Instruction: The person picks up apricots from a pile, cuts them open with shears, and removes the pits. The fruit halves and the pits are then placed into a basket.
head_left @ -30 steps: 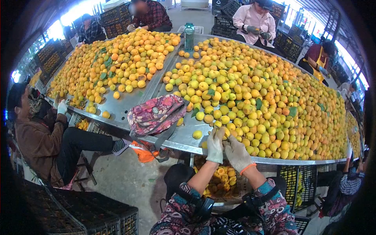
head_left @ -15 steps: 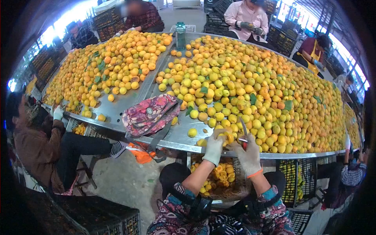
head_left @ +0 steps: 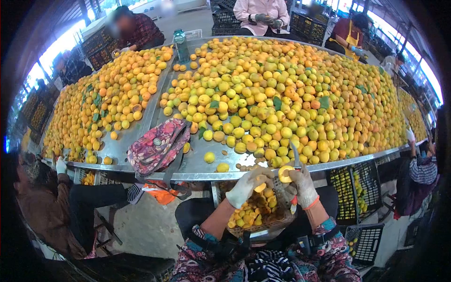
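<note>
My left hand (head_left: 247,186), in a pale work glove, has its fingers curled round an apricot half (head_left: 260,188) over the crate. Gloved too, my right hand (head_left: 304,189) grips a knife (head_left: 295,154) whose blade points up toward the table and whose red handle end shows below the palm. Between that hand's thumb and fingers sits another apricot half (head_left: 285,174), its cut face showing. Below both hands, a crate (head_left: 278,220) between my knees contains cut apricots (head_left: 249,214). Just beyond my hands lies a big heap of whole apricots (head_left: 282,108).
A metal table (head_left: 202,175) carries the apricots, a floral bag (head_left: 157,145) and a green bottle (head_left: 181,47). Black crates (head_left: 342,195) stand to my right. Several people sit around the table, one at left (head_left: 44,202) close to its edge.
The apricot between my hands is now in two halves, one in each hand. My hands have moved apart and back over the crate. The view has shifted right and down.
</note>
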A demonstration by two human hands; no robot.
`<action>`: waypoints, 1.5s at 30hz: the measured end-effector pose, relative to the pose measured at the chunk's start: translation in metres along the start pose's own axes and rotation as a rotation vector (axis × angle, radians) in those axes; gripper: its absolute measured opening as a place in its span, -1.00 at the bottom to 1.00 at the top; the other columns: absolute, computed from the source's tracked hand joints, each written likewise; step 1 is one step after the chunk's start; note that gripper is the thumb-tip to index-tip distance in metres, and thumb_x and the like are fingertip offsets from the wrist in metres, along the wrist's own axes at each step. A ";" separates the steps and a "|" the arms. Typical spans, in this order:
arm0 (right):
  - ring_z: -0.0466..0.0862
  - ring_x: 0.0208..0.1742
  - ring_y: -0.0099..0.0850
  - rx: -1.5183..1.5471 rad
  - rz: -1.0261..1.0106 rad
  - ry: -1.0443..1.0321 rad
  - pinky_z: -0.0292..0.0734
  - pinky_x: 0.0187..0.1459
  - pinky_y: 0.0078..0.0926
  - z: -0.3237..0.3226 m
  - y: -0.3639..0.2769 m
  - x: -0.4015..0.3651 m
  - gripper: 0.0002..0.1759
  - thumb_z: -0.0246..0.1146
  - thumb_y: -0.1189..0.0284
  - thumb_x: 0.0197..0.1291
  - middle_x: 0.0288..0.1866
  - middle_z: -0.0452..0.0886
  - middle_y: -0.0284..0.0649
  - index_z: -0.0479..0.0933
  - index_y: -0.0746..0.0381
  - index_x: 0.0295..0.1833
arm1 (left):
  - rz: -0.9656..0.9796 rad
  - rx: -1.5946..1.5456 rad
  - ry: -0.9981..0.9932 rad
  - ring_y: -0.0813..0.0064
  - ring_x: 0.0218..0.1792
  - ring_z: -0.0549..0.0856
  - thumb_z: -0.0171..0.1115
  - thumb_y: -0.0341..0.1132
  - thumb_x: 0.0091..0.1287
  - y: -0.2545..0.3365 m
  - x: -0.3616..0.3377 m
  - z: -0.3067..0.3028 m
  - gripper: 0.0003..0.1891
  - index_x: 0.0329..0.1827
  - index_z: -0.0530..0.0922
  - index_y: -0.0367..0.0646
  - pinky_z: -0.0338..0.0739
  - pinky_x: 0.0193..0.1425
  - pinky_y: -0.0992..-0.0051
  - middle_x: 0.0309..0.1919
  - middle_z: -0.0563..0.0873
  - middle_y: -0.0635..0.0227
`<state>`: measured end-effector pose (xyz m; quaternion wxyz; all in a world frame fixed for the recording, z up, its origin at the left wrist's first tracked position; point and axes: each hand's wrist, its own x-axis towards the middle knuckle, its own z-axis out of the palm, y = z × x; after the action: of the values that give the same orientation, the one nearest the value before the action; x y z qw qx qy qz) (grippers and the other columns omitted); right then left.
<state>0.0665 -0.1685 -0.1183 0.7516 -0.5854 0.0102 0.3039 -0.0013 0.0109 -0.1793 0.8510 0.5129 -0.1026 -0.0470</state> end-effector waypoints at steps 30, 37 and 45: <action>0.42 -0.68 -0.59 0.095 -1.013 0.069 0.28 -0.70 -0.65 0.085 -0.035 0.070 -0.75 0.10 0.43 0.32 -0.52 0.47 -0.29 0.38 0.33 0.02 | 0.178 0.083 0.597 0.60 0.04 0.53 0.13 -0.53 0.30 0.006 0.038 0.018 -0.59 0.24 0.40 -0.28 0.42 0.14 0.61 0.05 0.55 0.33; 0.48 -0.60 -0.59 0.048 -1.010 0.161 0.35 -0.62 -0.70 0.080 -0.009 0.093 -0.76 0.10 0.48 0.30 -0.46 0.54 -0.27 0.41 0.32 0.04 | 0.208 0.178 0.739 0.59 -0.01 0.54 0.14 -0.55 0.28 -0.003 0.042 0.014 -0.63 0.17 0.45 -0.28 0.43 0.09 0.58 -0.02 0.59 0.30; 0.48 -0.52 -0.64 -0.464 -1.362 0.003 0.38 -0.51 -0.70 0.103 -0.016 0.087 -0.77 0.09 0.65 0.20 -0.49 0.49 -0.36 0.47 0.29 -0.02 | 0.163 0.110 0.809 0.54 0.02 0.54 0.10 -0.59 0.23 -0.009 0.045 0.008 -0.62 0.15 0.43 -0.35 0.39 0.16 0.55 -0.01 0.59 0.27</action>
<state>0.1101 -0.0402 -0.1043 0.6303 -0.6069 -0.4211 -0.2389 0.0405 -0.0086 -0.1780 0.7949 0.5251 0.1973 0.2314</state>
